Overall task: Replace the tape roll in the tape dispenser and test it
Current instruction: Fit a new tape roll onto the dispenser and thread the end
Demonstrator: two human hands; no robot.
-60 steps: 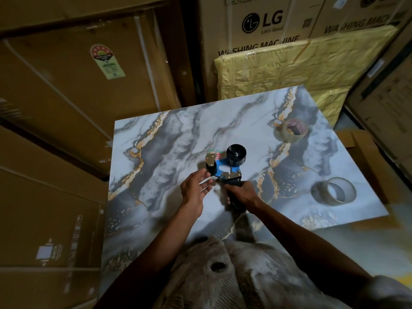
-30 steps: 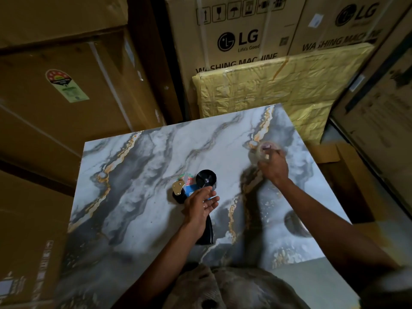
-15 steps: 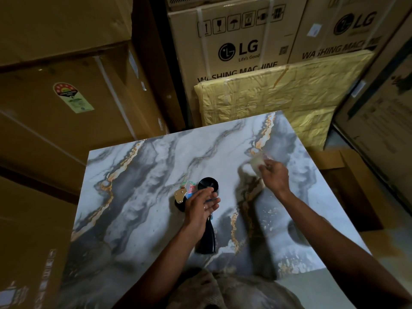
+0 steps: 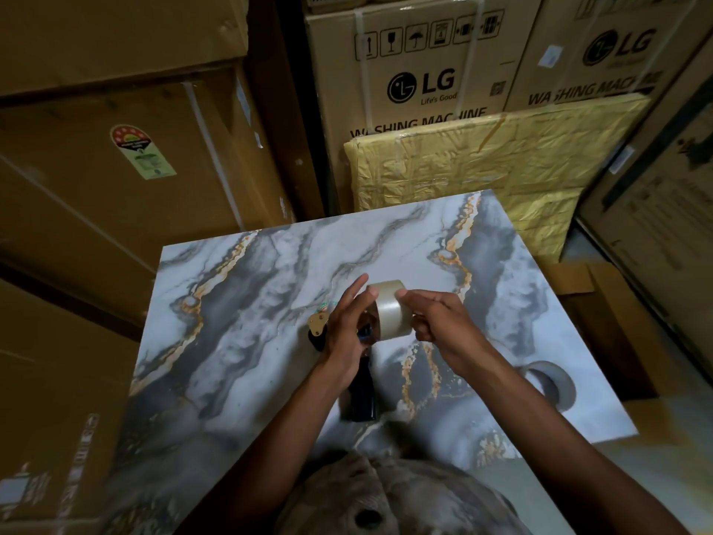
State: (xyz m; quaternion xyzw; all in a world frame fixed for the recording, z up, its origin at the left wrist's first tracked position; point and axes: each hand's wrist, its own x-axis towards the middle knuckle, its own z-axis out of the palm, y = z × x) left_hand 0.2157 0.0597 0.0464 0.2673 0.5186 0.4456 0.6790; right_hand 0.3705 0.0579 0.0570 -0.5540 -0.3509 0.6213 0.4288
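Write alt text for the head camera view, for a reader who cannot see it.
Right hand holds a clear tape roll over the tape dispenser lying on a marble-patterned table; the left hand touches the roll with straight fingers. A spent core lies at the right, cardboard boxes behind.

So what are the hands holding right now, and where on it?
The right hand grips the tape roll by its outer band, on the right side. The left hand touches its left side with straight fingers.

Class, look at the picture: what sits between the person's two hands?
In the head view, the new tape roll sits between them: the right hand grips it, the left hand's straight fingers touch it, above the tape dispenser.
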